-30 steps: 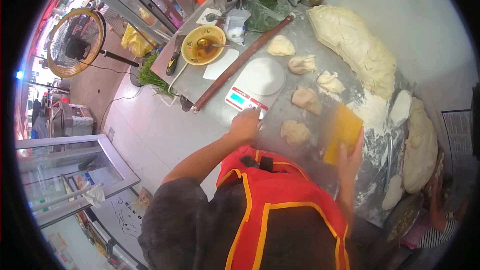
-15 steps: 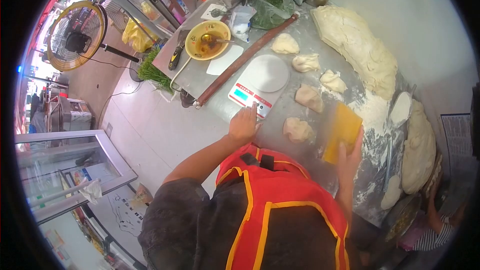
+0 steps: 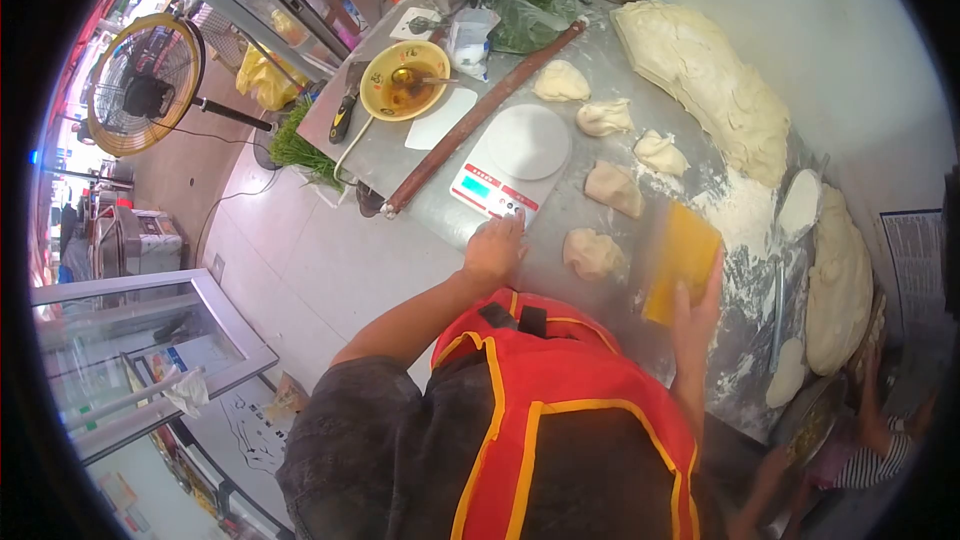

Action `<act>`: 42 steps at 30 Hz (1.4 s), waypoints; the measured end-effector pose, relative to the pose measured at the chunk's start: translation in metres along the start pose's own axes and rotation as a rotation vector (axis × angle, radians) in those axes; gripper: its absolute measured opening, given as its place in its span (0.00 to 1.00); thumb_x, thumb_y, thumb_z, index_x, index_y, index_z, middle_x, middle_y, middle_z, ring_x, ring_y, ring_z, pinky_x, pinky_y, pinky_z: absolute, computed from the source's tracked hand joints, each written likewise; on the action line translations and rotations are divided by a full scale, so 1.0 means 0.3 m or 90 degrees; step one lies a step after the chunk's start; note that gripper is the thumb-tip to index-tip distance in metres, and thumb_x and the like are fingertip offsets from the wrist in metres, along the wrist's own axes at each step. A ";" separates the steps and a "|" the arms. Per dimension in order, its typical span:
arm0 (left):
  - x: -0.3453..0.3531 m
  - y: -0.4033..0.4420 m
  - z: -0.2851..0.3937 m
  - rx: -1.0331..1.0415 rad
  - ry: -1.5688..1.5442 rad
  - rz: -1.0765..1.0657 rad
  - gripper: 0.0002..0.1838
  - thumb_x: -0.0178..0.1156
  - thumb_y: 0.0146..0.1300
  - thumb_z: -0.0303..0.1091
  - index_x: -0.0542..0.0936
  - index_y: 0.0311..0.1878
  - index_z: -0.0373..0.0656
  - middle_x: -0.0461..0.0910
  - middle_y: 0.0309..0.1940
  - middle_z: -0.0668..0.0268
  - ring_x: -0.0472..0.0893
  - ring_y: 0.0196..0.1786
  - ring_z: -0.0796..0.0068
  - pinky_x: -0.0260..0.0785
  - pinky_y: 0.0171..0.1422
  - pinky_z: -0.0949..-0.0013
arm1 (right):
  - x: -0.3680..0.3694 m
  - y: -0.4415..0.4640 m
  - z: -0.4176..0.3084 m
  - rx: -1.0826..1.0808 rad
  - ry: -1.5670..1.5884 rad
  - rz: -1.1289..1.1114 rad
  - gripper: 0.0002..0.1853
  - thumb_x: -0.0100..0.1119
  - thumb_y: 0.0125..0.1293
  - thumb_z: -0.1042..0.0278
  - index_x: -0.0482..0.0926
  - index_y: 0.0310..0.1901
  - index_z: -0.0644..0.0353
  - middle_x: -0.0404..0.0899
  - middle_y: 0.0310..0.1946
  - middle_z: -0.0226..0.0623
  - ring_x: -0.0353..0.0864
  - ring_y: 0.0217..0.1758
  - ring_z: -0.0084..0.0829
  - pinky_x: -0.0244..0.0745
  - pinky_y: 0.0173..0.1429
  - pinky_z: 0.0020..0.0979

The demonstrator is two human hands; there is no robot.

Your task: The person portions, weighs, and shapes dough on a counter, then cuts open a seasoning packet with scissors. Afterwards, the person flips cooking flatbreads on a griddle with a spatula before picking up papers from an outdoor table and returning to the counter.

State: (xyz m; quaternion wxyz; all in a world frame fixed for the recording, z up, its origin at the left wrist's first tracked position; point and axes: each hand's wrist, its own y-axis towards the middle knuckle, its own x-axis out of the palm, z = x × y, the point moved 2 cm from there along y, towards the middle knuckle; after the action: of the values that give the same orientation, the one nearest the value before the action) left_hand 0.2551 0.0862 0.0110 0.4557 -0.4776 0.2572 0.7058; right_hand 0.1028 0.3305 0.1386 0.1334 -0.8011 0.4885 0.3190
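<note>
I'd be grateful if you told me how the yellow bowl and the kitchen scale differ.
The yellow bowl holds brown liquid; the kitchen scale bears nothing.
The bowl is deep and round; the scale is flat and white, with red trim.
The bowl stands untouched; the scale has the left hand at its buttons.
Both rest on the table.

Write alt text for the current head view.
Right hand holds a flat yellow scraper; left hand is at the button end of a white kitchen scale. Five small dough pieces lie on a floury metal table, with two large dough masses, a long brown rolling pin and a yellow bowl of brown liquid.
</note>
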 end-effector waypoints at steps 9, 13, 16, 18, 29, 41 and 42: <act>0.012 0.025 -0.004 0.003 0.056 -0.044 0.28 0.60 0.55 0.43 0.69 0.56 0.36 0.75 0.40 0.60 0.75 0.45 0.62 0.71 0.45 0.62 | -0.002 -0.017 0.009 0.053 0.047 -0.016 0.34 0.48 0.60 0.77 0.50 0.69 0.62 0.55 0.68 0.47 0.58 0.69 0.41 0.55 0.68 0.34; -0.029 0.041 0.050 -0.017 0.061 -0.098 0.28 0.60 0.55 0.46 0.70 0.54 0.39 0.76 0.43 0.58 0.76 0.47 0.59 0.71 0.44 0.61 | -0.005 -0.022 0.042 -0.020 -0.050 0.024 0.34 0.48 0.61 0.77 0.50 0.69 0.58 0.59 0.65 0.50 0.68 0.63 0.45 0.66 0.62 0.35; 0.020 0.054 0.130 0.115 0.028 -0.116 0.27 0.60 0.55 0.47 0.71 0.53 0.40 0.75 0.45 0.57 0.75 0.49 0.59 0.71 0.45 0.60 | -0.017 -0.034 0.028 0.045 -0.045 0.010 0.35 0.49 0.60 0.77 0.50 0.69 0.56 0.62 0.63 0.50 0.70 0.61 0.46 0.67 0.61 0.36; 0.033 0.063 0.205 0.181 -0.016 -0.081 0.27 0.60 0.54 0.48 0.72 0.53 0.41 0.75 0.45 0.57 0.74 0.50 0.58 0.71 0.45 0.59 | -0.014 -0.037 0.023 0.049 -0.033 0.009 0.35 0.49 0.60 0.77 0.50 0.69 0.56 0.64 0.62 0.50 0.71 0.60 0.46 0.68 0.60 0.36; 0.028 0.154 0.190 0.159 -0.105 -0.075 0.21 0.62 0.51 0.47 0.77 0.46 0.47 0.75 0.38 0.59 0.76 0.43 0.59 0.69 0.44 0.59 | -0.029 -0.052 0.016 0.057 0.067 0.009 0.34 0.49 0.60 0.75 0.50 0.69 0.64 0.54 0.68 0.48 0.56 0.70 0.39 0.51 0.70 0.34; -0.246 0.345 -0.072 -0.049 0.020 0.060 0.25 0.61 0.54 0.49 0.75 0.54 0.47 0.78 0.40 0.54 0.79 0.43 0.56 0.71 0.44 0.57 | 0.007 -0.035 -0.019 -0.102 -0.110 0.040 0.35 0.49 0.60 0.75 0.51 0.69 0.56 0.65 0.61 0.53 0.73 0.58 0.48 0.71 0.57 0.38; -0.270 0.349 -0.082 -0.047 0.025 0.091 0.26 0.60 0.55 0.50 0.74 0.54 0.47 0.77 0.41 0.51 0.78 0.43 0.55 0.71 0.44 0.57 | 0.007 -0.032 -0.021 -0.084 -0.081 0.029 0.35 0.49 0.60 0.75 0.51 0.69 0.56 0.65 0.61 0.53 0.73 0.58 0.48 0.70 0.57 0.37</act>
State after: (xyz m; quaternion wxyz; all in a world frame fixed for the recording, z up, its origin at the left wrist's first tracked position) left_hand 0.1833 -0.0131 0.0669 0.3810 -0.4883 0.2737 0.7358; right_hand 0.1143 0.3305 0.1410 0.1038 -0.7749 0.4748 0.4041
